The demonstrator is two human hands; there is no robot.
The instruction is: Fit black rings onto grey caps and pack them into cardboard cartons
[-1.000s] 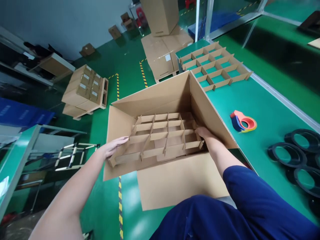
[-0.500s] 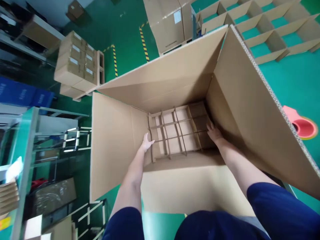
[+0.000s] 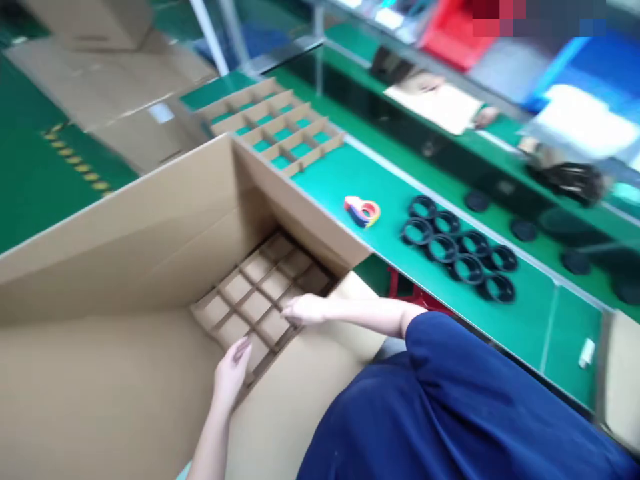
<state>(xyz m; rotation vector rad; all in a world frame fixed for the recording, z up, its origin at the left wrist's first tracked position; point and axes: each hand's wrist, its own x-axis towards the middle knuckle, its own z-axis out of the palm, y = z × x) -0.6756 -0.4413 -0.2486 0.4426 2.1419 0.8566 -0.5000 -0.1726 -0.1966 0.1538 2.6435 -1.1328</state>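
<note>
A large open cardboard box [image 3: 125,220] stands in front of me with a cardboard divider grid [image 3: 260,283] lying at its bottom. My left hand [image 3: 233,370] reaches into the box, fingers stretched out against the near edge of the grid. My right hand [image 3: 305,310] rests flat on the grid's right side, fingers extended. Neither hand grips anything that I can see. The picture is blurred by motion.
A green workbench [image 3: 350,180] runs to the right, bearing a second divider grid [image 3: 273,127], a tape dispenser [image 3: 363,211] and several black rings [image 3: 457,250]. Stacked cartons [image 3: 100,87] stand on the green floor behind the box. Red and blue bins sit at the far right.
My head has lifted and turned right, so the bench and rings come into view. Both hands stay on the divider at the box bottom, now drawn closer to the near wall.
</note>
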